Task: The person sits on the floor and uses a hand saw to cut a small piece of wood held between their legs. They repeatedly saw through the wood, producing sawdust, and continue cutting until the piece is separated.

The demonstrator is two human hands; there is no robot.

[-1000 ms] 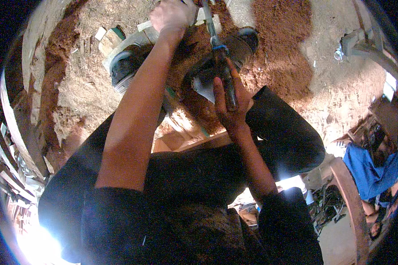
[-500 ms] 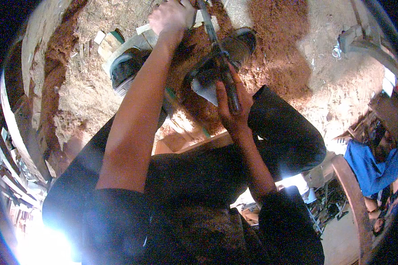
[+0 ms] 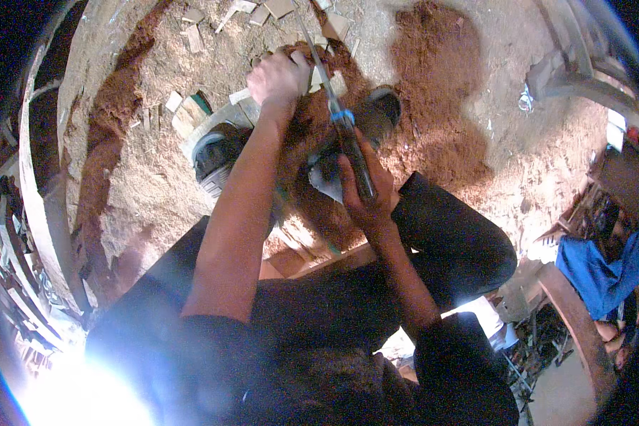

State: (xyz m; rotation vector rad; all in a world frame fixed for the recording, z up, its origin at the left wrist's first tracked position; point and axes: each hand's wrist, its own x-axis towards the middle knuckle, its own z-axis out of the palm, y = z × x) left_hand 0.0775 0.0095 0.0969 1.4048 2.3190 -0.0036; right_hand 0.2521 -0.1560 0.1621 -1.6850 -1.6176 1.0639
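My right hand (image 3: 362,177) holds the dark handle of a long, narrow metal tool (image 3: 319,67) with a blue band; the tool points away from me. My left hand (image 3: 277,77) is closed beside the blade, with what it grips largely hidden by the fingers. Pale wood pieces (image 3: 241,96) lie around it. My left shoe (image 3: 216,160) and my right shoe (image 3: 376,117) flank a pale board (image 3: 231,117) and reddish sawdust. Below my hands a wooden piece (image 3: 305,266) shows between my legs.
Small offcuts (image 3: 277,7) are scattered on the dusty ground ahead. A long curved board (image 3: 50,241) and stacked scraps line the left. A curved timber (image 3: 568,89) is at the upper right, a blue cloth (image 3: 596,277) with wood scraps at the lower right.
The camera's view has shifted, so hands and ground sit lower and more offcuts show at the top. Both hands keep much the same hold.
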